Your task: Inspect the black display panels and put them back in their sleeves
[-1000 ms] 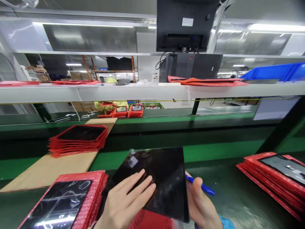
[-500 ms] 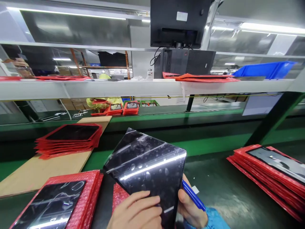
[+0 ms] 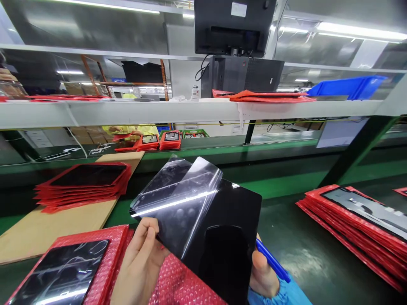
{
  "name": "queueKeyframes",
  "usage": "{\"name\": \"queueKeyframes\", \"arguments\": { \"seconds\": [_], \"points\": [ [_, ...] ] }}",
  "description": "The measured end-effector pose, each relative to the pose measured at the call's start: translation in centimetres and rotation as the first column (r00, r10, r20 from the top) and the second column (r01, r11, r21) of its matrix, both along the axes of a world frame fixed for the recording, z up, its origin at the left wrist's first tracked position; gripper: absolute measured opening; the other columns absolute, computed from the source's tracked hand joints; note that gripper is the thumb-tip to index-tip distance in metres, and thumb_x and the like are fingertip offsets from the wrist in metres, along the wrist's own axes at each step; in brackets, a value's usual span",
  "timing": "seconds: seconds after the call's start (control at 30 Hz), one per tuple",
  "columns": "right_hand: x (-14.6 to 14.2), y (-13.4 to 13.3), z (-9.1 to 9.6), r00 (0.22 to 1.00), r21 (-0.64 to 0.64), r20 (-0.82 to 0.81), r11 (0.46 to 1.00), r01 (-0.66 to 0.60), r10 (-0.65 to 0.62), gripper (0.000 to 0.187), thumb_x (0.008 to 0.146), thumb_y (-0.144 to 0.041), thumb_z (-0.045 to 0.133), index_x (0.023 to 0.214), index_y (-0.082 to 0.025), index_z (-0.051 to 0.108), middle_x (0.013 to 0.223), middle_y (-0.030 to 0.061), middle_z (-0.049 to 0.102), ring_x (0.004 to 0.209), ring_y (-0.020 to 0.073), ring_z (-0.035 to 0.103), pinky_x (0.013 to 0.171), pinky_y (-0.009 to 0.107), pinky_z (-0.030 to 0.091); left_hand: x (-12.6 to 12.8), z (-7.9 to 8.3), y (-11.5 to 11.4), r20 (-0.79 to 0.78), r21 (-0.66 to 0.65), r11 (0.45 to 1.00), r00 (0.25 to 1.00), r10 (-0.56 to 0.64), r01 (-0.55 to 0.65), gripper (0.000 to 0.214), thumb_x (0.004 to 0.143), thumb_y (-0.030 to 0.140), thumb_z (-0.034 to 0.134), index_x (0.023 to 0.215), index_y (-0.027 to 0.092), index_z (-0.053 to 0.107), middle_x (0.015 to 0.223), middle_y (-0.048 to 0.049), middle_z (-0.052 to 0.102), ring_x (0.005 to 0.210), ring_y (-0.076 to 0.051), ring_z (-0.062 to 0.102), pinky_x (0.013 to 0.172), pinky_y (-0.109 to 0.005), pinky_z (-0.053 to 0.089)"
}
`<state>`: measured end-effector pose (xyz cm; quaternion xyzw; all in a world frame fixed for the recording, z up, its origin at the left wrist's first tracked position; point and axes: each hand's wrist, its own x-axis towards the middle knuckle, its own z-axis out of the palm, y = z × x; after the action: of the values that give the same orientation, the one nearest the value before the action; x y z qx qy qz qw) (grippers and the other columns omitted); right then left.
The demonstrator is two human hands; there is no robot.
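A black glossy screen panel [image 3: 237, 237] is held tilted up in front of me. My right hand [image 3: 263, 271] grips its right edge, fingers mostly hidden behind it, with a blue pen [image 3: 272, 261] also tucked in that hand. My left hand [image 3: 143, 254] pinches a clear protective film [image 3: 187, 190], which is folded back over the panel's left part while its right part is bare. Red bubble wrap [image 3: 181, 281] lies under the panel. To the left, another black panel [image 3: 63, 271] rests on a stack of red bubble-wrap bags [image 3: 111, 258].
A stack of red-wrapped panels [image 3: 92, 186] sits on a wooden board [image 3: 60, 231]. More red-wrapped panels [image 3: 352, 228] are stacked right. A white shelf [image 3: 143, 113] crosses ahead, bearing a monitor [image 3: 233, 27] and blue bin [image 3: 348, 88]. Beyond it works a person in yellow [image 3: 144, 129].
My left hand went from lying flat on the panel to pinching the film, which has peeled from the panel's right side toward the left. The panel moved slightly right.
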<state>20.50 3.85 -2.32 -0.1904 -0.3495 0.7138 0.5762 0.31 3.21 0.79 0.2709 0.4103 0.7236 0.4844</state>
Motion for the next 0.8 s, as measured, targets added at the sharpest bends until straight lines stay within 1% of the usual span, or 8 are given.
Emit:
{"name": "queueKeyframes", "arguments": {
  "seconds": [0.07,0.13,0.27,0.4,0.5,0.6,0.7,0.8],
  "points": [
    [-0.4,0.0,-0.3,0.999,-0.025,0.031,1.000,-0.010,0.011,0.068,0.056,-0.048,0.086,0.118,-0.036,0.062,0.098,-0.0008,0.075,0.093,0.0254,0.070,0.083,0.035,0.056,0.1,-0.2,0.3,0.155,0.014,0.998,0.986,0.054,-0.057,0.024,0.067,0.037,0.077,0.079,0.022,0.062,0.078,0.0026,0.061,0.072,-0.011,0.060,0.070,-0.020,0.053],
    [-0.9,0.2,-0.3,0.997,-0.036,0.071,0.999,-0.004,0.007,0.061,0.063,-0.048,0.082,0.119,-0.035,0.062,0.105,0.0005,0.074,0.097,0.0243,0.069,0.087,0.035,0.054,0.0,-0.4,0.4,0.235,0.024,0.983,0.957,0.173,-0.183,0.020,0.072,0.034,0.073,0.084,0.021,0.065,0.086,0.0013,0.061,0.082,-0.012,0.059,0.077,-0.021,0.052],
    [-1.8,0.3,0.2,0.986,0.071,0.168,0.997,-0.038,0.025,0.055,0.078,-0.040,0.073,0.129,-0.037,0.054,0.138,0.0003,0.056,0.129,0.0247,0.048,0.106,0.039,0.040,-0.3,-0.5,0.1,0.216,0.123,0.928,0.922,0.321,-0.352,0.016,0.080,0.032,0.066,0.089,0.020,0.064,0.087,0.0012,0.060,0.086,-0.012,0.058,0.080,-0.020,0.050],
    [-2.1,-0.4,0.1,0.966,0.164,0.208,0.969,-0.188,0.152,0.067,0.078,-0.023,0.073,0.136,-0.041,0.044,0.148,-0.0041,0.043,0.139,0.0223,0.033,0.111,0.040,0.032,-0.5,0.1,-0.2,0.185,0.179,0.897,0.910,0.372,-0.403,0.014,0.081,0.034,0.063,0.087,0.021,0.061,0.087,-0.0005,0.063,0.082,-0.015,0.060,0.075,-0.026,0.052],
    [-2.0,-1.1,-0.3,0.964,0.128,0.143,0.961,-0.244,0.226,0.058,0.084,-0.022,0.066,0.133,-0.046,0.045,0.146,-0.0074,0.046,0.136,0.0207,0.038,0.108,0.041,0.036,-0.7,0.3,-0.1,0.182,0.182,0.888,0.902,0.392,-0.423,0.012,0.081,0.032,0.063,0.086,0.022,0.061,0.086,0.0007,0.063,0.082,-0.015,0.060,0.073,-0.025,0.052],
    [-2.0,-1.3,-0.2,0.960,0.118,0.116,0.956,-0.267,0.254,0.055,0.081,-0.024,0.070,0.129,-0.043,0.052,0.137,-0.0042,0.056,0.132,0.0227,0.044,0.106,0.041,0.038,-0.9,0.4,0.0,0.175,0.144,0.903,0.909,0.379,-0.404,0.012,0.082,0.034,0.061,0.086,0.023,0.061,0.086,0.0013,0.064,0.085,-0.016,0.060,0.076,-0.028,0.051],
    [-2.1,-1.4,0.3,0.971,0.147,0.119,0.964,-0.222,0.206,0.049,0.080,-0.026,0.072,0.125,-0.038,0.058,0.120,-0.0005,0.068,0.123,0.0231,0.054,0.101,0.039,0.042,-1.4,0.3,0.0,0.194,0.093,0.918,0.911,0.363,-0.386,0.011,0.079,0.035,0.063,0.084,0.025,0.060,0.086,0.0026,0.064,0.088,-0.018,0.060,0.078,-0.029,0.051],
    [-2.2,-1.6,0.8,0.977,0.104,0.153,0.981,-0.162,0.145,0.040,0.079,-0.029,0.074,0.117,-0.036,0.064,0.097,-0.0004,0.075,0.101,0.0217,0.066,0.090,0.037,0.048,-2.1,0.1,0.0,0.069,0.105,0.911,0.917,0.393,-0.398,0.013,0.079,0.037,0.061,0.078,0.025,0.056,0.079,0.0043,0.061,0.081,-0.017,0.059,0.073,-0.028,0.051]
  ]
}}
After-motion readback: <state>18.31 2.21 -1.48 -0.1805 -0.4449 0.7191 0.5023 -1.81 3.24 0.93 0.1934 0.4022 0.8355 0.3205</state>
